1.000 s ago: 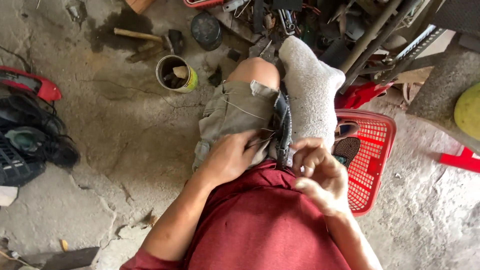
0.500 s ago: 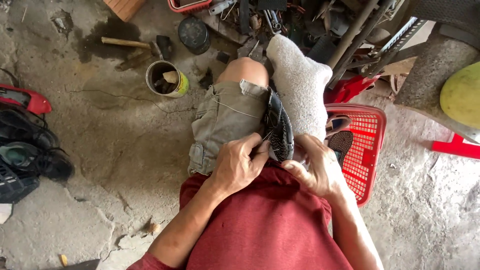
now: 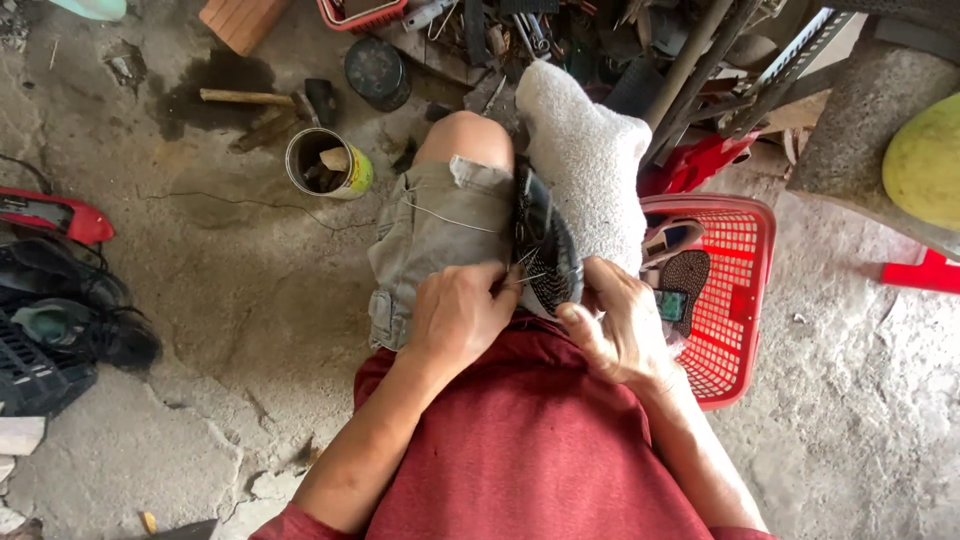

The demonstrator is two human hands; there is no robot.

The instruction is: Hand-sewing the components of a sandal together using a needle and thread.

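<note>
A dark shoe (image 3: 545, 245) with a patterned sole lies on edge in my lap, wedged between my khaki shorts (image 3: 430, 235) and my grey-socked foot (image 3: 585, 165). My left hand (image 3: 455, 315) presses against the shoe's near end, its fingers curled at the sole's edge. My right hand (image 3: 620, 325) grips the same end from the other side, thumb against the sole. A thin pale thread (image 3: 450, 218) runs across the shorts toward the shoe. What the fingertips pinch is hidden.
A red plastic basket (image 3: 745, 300) with shoe parts stands at my right. An open tin can (image 3: 325, 165), a hammer (image 3: 255, 98) and a round black lid (image 3: 372, 68) lie on the cracked concrete ahead. Black shoes (image 3: 70, 330) sit far left; tools and clutter line the top.
The view has tilted down and closer. My right hand closed in onto the shoe's end, and both hands now hold it tighter together.
</note>
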